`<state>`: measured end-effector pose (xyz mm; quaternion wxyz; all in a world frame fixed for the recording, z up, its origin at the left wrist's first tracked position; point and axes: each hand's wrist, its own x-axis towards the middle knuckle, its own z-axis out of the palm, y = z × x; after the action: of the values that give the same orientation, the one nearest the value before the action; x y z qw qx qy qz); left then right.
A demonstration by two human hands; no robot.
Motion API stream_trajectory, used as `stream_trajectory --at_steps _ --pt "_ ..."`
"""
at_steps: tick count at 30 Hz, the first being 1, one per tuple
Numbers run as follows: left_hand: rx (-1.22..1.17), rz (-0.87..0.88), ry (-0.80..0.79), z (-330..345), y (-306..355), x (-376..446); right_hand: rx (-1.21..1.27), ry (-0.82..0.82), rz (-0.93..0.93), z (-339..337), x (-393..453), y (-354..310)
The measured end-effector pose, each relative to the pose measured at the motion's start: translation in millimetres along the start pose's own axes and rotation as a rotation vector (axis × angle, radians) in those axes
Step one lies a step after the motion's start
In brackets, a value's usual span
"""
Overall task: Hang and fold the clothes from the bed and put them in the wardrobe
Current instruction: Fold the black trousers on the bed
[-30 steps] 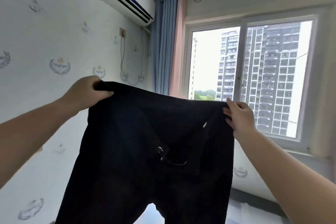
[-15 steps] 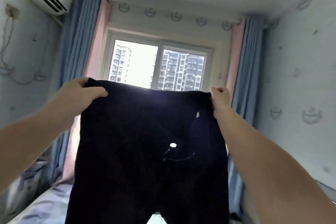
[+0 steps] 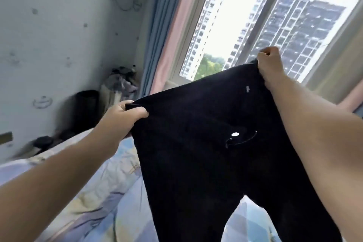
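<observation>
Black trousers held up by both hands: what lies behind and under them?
Behind the black trousers show the window and, below, the bed's pastel quilt. The left hand and right hand grip the waistband. The bed directly behind the cloth is hidden.

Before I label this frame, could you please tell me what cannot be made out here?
- Trouser legs' ends: black trousers cut off by the head view's bottom edge.
- Heap in the corner: too blurred to identify.
- Right hand fingers: hidden behind the hand.
- Wardrobe: out of view.

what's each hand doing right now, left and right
Left hand: closed, gripping one corner of the black trousers' waistband.
Right hand: closed, gripping the opposite waistband corner, held higher.
</observation>
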<state>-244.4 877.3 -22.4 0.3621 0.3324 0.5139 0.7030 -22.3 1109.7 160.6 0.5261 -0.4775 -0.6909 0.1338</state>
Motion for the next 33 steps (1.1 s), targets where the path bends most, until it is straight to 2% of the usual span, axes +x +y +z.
stream_trajectory --at_steps 7,14,17,21,26,31,33 --pt "0.231 -0.310 0.273 -171.6 -151.5 2.6 -0.216 -0.496 0.053 244.0 -124.7 81.7" --pt "0.383 -0.558 0.480 -353.8 -255.0 101.2 -0.342 -0.761 0.114 478.5 -199.7 129.4" --pt "0.433 -0.656 0.472 -428.3 -290.8 159.2 -0.366 -0.843 0.118 583.0 -212.8 136.0" --pt "0.585 -0.784 0.451 -529.3 -334.4 236.7 -0.349 -0.915 0.225 725.4 -233.6 135.9" --pt "0.738 -0.853 0.378 -611.6 -393.7 300.4 -0.288 -0.949 0.303 864.6 -265.2 159.5" --pt "0.877 -0.982 0.270 -655.4 -443.4 318.1 -0.239 -1.047 0.393 926.4 -315.4 183.7" --pt "1.000 -0.957 0.274 -665.1 -459.1 327.9 -0.231 -1.108 0.445 932.7 -343.6 202.5"
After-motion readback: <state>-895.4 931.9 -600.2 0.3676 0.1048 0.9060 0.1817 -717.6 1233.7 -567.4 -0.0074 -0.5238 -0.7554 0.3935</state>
